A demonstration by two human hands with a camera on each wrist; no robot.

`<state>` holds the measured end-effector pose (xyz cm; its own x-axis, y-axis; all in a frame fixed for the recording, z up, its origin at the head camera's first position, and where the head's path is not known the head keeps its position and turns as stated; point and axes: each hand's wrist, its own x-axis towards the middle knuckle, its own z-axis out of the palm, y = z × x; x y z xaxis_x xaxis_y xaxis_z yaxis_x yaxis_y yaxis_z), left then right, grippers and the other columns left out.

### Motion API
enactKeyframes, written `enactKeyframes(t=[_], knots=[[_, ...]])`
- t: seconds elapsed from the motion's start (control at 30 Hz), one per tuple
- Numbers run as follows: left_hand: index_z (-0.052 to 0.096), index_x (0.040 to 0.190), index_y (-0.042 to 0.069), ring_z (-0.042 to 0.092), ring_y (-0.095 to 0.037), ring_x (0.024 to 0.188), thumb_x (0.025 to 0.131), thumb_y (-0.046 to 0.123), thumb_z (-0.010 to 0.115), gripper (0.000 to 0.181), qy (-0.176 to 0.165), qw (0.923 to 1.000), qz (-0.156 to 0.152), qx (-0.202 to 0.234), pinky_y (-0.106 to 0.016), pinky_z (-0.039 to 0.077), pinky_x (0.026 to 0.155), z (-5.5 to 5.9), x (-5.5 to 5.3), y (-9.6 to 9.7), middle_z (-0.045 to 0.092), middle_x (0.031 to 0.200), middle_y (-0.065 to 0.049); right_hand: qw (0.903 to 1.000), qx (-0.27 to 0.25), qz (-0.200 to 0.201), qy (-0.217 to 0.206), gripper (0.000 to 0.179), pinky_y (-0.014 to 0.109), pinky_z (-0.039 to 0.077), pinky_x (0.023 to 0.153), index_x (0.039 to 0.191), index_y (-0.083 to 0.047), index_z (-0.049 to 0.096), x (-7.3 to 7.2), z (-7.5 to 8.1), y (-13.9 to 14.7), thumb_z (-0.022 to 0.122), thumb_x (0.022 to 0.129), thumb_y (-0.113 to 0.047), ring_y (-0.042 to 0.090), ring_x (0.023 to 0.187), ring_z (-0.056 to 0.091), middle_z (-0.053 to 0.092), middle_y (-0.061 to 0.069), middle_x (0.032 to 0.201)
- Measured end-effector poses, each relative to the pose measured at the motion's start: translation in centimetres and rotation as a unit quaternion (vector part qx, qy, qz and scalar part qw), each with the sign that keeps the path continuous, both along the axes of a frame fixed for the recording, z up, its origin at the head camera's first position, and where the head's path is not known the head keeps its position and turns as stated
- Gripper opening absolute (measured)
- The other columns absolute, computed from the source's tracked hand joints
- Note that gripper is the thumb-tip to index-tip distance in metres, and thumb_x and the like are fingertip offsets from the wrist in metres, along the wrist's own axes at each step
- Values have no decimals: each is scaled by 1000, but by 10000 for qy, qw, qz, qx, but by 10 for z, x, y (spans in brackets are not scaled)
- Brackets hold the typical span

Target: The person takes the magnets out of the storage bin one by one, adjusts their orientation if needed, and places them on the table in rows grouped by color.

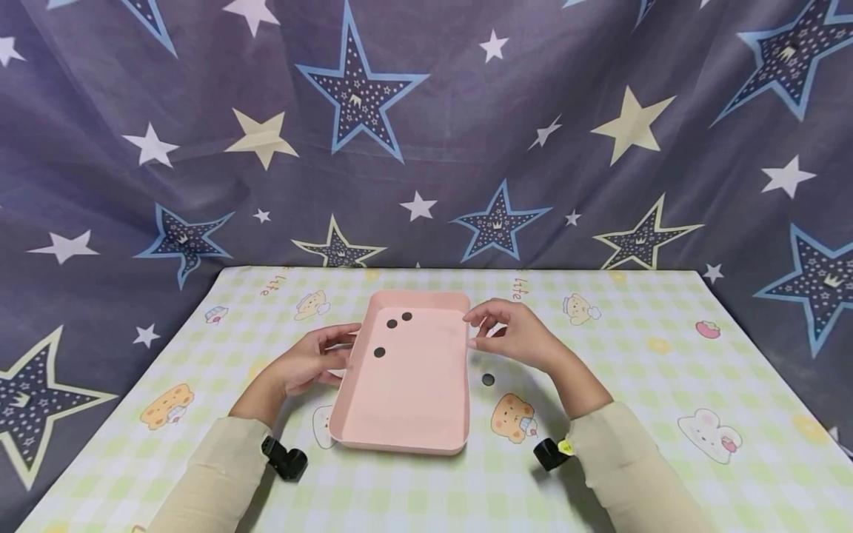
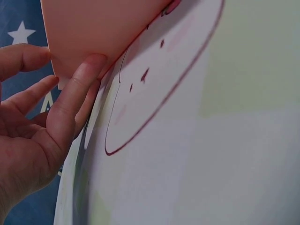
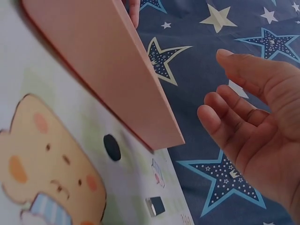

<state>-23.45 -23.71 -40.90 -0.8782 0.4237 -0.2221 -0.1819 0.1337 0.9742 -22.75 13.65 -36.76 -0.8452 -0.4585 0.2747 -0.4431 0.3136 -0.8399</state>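
Observation:
A shallow pink tray (image 1: 409, 392) sits on the checked cloth, with three small black discs (image 1: 392, 324) lying inside toward its far left. My left hand (image 1: 313, 359) is at the tray's left side. The left wrist view has its thumb (image 2: 89, 70) pressed to the outer wall and its fingers extended along it. Beside the right rim is my right hand (image 1: 516, 333), its fingers loosely bent. A gap separates those fingers (image 3: 211, 119) from the tray wall in the right wrist view, and they hold nothing. Another black disc (image 1: 489, 380) lies on the cloth right of the tray.
A small dark piece with a pale side (image 3: 155, 206) lies on the cloth beyond the loose disc in the right wrist view. The table's cloth (image 1: 600, 481) has printed animals. A star-patterned curtain (image 1: 453, 163) hangs behind the table's far edge.

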Motion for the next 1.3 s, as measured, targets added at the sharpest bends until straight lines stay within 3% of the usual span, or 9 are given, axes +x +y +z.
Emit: enactKeyframes(t=[1.0, 1.3], knots=[[27, 152, 0, 58, -26, 113, 89, -4, 59, 71, -4, 10000, 26, 30, -48, 57, 78, -2, 0, 0, 33, 145, -27, 9991, -148, 390, -26, 21, 40, 56, 74, 101, -6, 72, -16, 16, -47, 79, 81, -6, 20, 83, 63, 70, 1, 91], [26, 152, 1, 59, -25, 110, 90, -4, 58, 71, -17, 10000, 48, 65, -48, 57, 78, -2, 1, 0, 34, 143, -27, 9990, -90, 398, -183, 21, 31, 56, 70, 100, -4, 73, -27, 13, -66, 79, 79, -4, 20, 80, 64, 70, 3, 93]])
